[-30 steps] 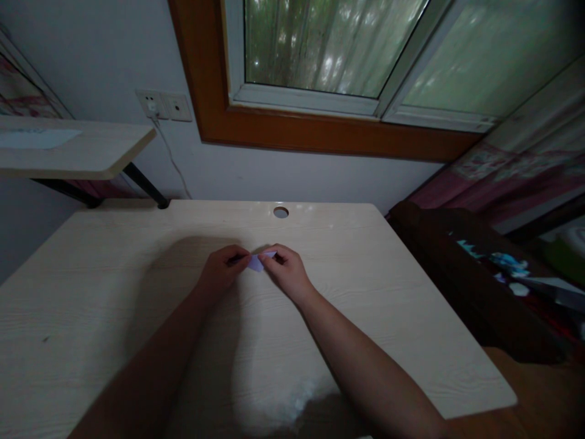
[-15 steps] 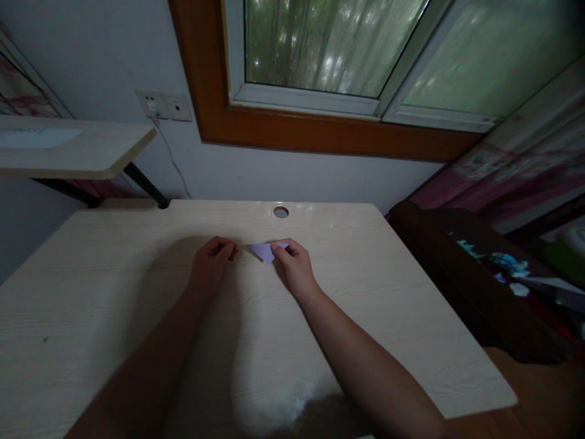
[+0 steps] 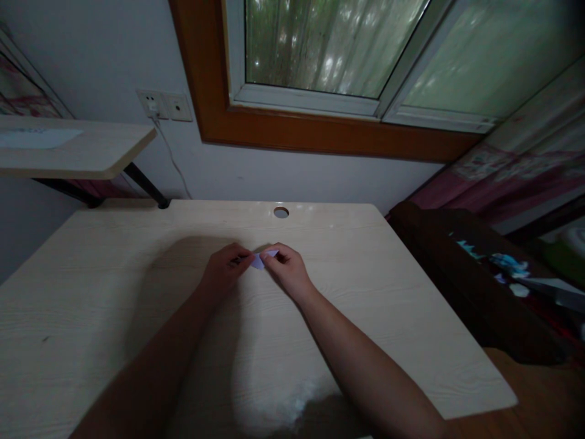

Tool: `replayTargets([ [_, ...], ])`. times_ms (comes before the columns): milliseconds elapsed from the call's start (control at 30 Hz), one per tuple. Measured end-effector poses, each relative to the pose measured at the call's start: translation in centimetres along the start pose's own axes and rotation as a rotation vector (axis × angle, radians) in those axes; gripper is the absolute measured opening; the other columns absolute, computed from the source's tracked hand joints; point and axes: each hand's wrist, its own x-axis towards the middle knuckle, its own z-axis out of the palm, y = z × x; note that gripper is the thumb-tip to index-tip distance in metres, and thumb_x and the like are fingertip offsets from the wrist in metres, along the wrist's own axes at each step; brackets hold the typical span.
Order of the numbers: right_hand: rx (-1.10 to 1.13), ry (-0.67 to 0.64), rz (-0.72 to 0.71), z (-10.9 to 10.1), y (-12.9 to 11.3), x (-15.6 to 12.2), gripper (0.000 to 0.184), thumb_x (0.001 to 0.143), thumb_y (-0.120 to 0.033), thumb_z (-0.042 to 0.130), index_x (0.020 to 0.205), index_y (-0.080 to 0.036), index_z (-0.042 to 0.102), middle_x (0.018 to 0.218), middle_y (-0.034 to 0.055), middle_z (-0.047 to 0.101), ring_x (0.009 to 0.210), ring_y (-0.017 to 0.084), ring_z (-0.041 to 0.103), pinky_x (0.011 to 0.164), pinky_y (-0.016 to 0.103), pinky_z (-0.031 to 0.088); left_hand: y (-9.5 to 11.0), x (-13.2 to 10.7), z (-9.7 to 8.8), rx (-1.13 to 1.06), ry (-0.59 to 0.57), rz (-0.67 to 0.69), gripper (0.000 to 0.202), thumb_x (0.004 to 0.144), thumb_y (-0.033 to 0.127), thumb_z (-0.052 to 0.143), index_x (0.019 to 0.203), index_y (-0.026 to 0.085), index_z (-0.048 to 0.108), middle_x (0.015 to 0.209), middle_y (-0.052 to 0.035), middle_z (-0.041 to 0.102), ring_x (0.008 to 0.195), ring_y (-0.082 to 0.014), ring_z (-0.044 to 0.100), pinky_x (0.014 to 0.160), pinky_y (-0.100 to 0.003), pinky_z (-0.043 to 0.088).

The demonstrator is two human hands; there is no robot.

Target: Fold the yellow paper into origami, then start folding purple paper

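A small piece of folded purple paper is held between my two hands, above the far middle of the pale wooden desk. My left hand pinches its left end between thumb and fingers. On the other side, my right hand grips the paper with the thumb on top. Fingers cover both ends, so only the middle and a bit of the upper right edge show. The exact folds are too small to make out.
Behind my hands, a round cable hole pierces the desk. A raised shelf on black legs stands at the left with a paper sheet on it. Right of the desk, a dark wooden piece of furniture carries small blue and white items.
My left hand has moved right, from beside the paper to a pinch on its left end. My right hand has shifted slightly left and nearer with the paper.
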Motion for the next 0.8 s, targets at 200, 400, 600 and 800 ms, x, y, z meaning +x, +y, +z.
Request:
replayTargets([
  [200, -0.098, 0.059, -0.115, 0.0, -0.7, -0.1, 0.015, 0.083, -0.033, 0.067, 0.091, -0.022, 0.073, 0.083, 0.0028, 0.067, 0.069, 0.015, 0.057, 0.064, 0.026, 0.046, -0.2, 0.1, -0.1, 0.047, 0.063, 0.037, 0.011, 0.085, 0.030, 0.065, 0.081, 0.020, 0.066, 0.079, -0.0003, 0.065, 0.073, -0.0132, 0.061, 0.069, -0.024, 0.048],
  [400, -0.177, 0.039, -0.249, 0.0, -1.1, -0.1, 0.008, 0.084, -0.025, 0.066, 0.086, -0.023, 0.073, 0.083, 0.0031, 0.069, 0.076, 0.016, 0.061, 0.069, 0.028, 0.048, 0.1, 0.0, 0.0, 0.047, 0.038, 0.058, 0.012, 0.087, 0.031, 0.063, 0.083, 0.020, 0.065, 0.081, -0.0012, 0.064, 0.075, -0.0138, 0.062, 0.070, -0.024, 0.049],
  [600, -0.210, 0.009, -0.284, 0.2, -1.2, -0.2, 0.009, 0.086, -0.025, 0.065, 0.086, -0.022, 0.073, 0.084, 0.0038, 0.070, 0.079, 0.017, 0.064, 0.071, 0.028, 0.049, -0.2, 0.0, 0.0, 0.098, 0.018, 0.088, 0.013, 0.088, 0.032, 0.061, 0.085, 0.020, 0.067, 0.082, -0.0022, 0.065, 0.076, -0.0149, 0.062, 0.071, -0.026, 0.048],
  [800, -0.255, -0.019, -0.278, 0.2, -1.5, -0.3, 0.010, 0.087, -0.028, 0.063, 0.086, -0.024, 0.072, 0.084, 0.0042, 0.070, 0.082, 0.019, 0.064, 0.075, 0.032, 0.049, -0.2, 0.0, 0.2, 0.159, -0.005, 0.139, 0.013, 0.087, 0.028, 0.060, 0.080, 0.019, 0.066, 0.079, -0.0037, 0.063, 0.075, -0.0164, 0.061, 0.070, -0.028, 0.047],
])
